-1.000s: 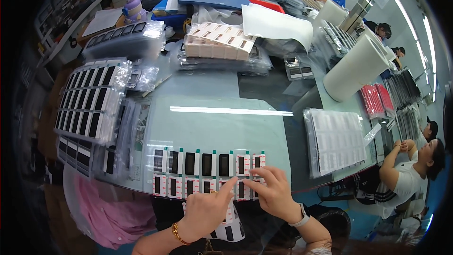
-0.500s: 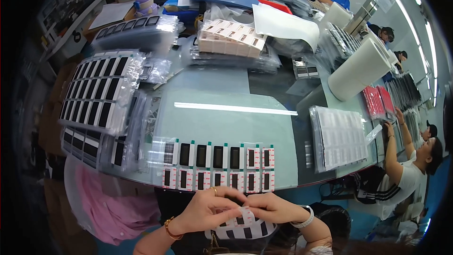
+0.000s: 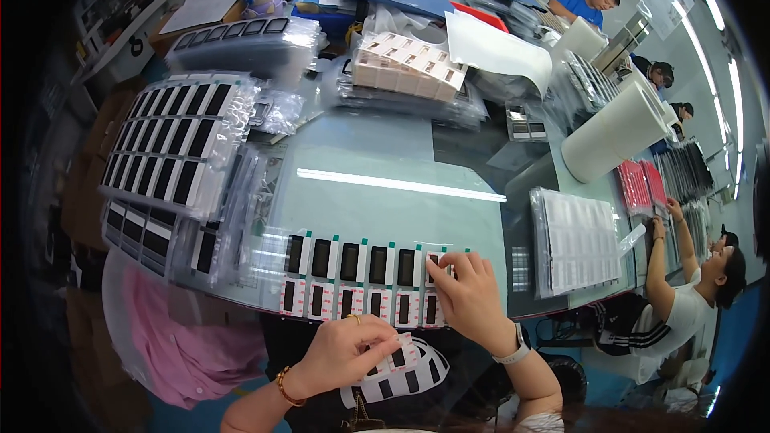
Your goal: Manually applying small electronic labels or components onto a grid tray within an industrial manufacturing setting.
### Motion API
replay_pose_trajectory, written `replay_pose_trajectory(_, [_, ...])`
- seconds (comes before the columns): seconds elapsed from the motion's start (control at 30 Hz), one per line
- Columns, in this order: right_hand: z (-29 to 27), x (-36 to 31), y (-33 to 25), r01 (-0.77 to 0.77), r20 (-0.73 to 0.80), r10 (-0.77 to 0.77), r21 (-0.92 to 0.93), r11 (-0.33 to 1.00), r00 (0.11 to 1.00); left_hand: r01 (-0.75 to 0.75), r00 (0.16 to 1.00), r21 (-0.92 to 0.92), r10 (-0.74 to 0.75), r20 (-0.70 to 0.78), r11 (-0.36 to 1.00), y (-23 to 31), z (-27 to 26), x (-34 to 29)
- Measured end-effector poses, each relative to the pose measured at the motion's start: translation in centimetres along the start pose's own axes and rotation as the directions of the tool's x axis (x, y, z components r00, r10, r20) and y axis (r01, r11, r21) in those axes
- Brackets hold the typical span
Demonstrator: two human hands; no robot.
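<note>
My left hand is closed in a pinch on a curled white sticker strip with red marks and dark rectangular windows, hanging over my lap below the table edge. Over the right end of the upper row, my right hand has thumb and fingertips drawn together at a small panel with a red-and-white frame; what they pinch, if anything, is hidden. Two rows of small panels lie along the near edge. Most upper ones are bare black screens with green tabs; the lower ones carry red-and-white frames.
Stacked trays of dark panels in clear plastic stand at the left. Pale parts are piled at the back. On the right are a white roll and a bagged stack of sheets. Another person reaches toward red packs.
My right hand has left the strip and moved up and right onto the upper row's end. My left hand keeps the strip, slightly lower and to the left. The view has shifted a little.
</note>
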State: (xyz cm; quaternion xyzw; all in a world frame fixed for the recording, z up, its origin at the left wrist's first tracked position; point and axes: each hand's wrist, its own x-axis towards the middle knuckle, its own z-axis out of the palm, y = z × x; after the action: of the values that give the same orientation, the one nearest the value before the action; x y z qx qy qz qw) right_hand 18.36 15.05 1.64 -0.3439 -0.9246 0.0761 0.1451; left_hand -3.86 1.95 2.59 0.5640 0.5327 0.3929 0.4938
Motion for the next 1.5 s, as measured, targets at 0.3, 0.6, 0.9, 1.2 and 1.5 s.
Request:
replay_pose_trajectory(0.3, [-3.2,-0.7,-2.0,-0.009,0.084,-0.053,0.613,0.790,0.995,-0.107,0.994,0.047,0.106,0.019,0.993,-1.2,0.4,1.6])
replay_pose_trajectory(0.6, [-5.2,-0.6,-2.3,-0.009,0.061,-0.050,0.722,0.692,0.997,0.163,0.986,-0.063,-0.164,-0.014,0.985,-0.7,-1.1,2.0])
replay_pose_trajectory(0.9, [1.0,2.9,2.7,-0.239,0.052,0.323,0.783,0.574,0.945,0.021,0.997,0.327,0.004,-0.077,0.945,-0.9,1.6,2.3])
replay_pose_trajectory(1.2, [2.8,2.8,3.1,-0.195,0.003,0.281,0.725,0.660,0.960,-0.055,0.961,0.704,0.229,-0.155,0.708,-2.2,2.8,3.3])
replay_pose_trajectory(1.5, [2.9,2.6,3.0,-0.186,-0.019,0.271,0.678,0.711,0.963,-0.024,0.977,0.741,0.172,-0.125,0.671,-1.9,2.9,3.3])
